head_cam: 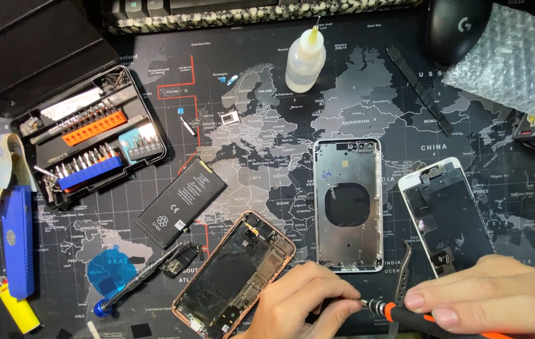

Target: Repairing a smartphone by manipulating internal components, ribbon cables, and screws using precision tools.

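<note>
Black and printed with a grey world map, the desk mat (368, 100) carries everything here. At its left edge lie a blue tool (17, 242) and a yellow lighter (18, 309), with an open bit case (92, 135) holding orange and blue bit racks toward the far left corner. A blue-ended screwdriver (134, 281) lies near the front edge, a black phone battery (181, 203) just beyond it. Next comes the opened rose-gold phone body (233, 279), tilted, its lower end at the front edge. The left hand (305, 301) rests against that body's right side, fingertips pinched closed on the metal tip of an orange-and-black screwdriver (399, 312), which lies nearly level along the front edge. A small squeeze bottle (305, 59) stands near the far edge; below it lies an empty silver phone housing (348, 204). Grey tweezers (402, 276) stand just behind the screwdriver. The right hand (493, 295) is closed around the screwdriver's handle, a white-framed phone screen (446, 216) lying just beyond it.
</note>
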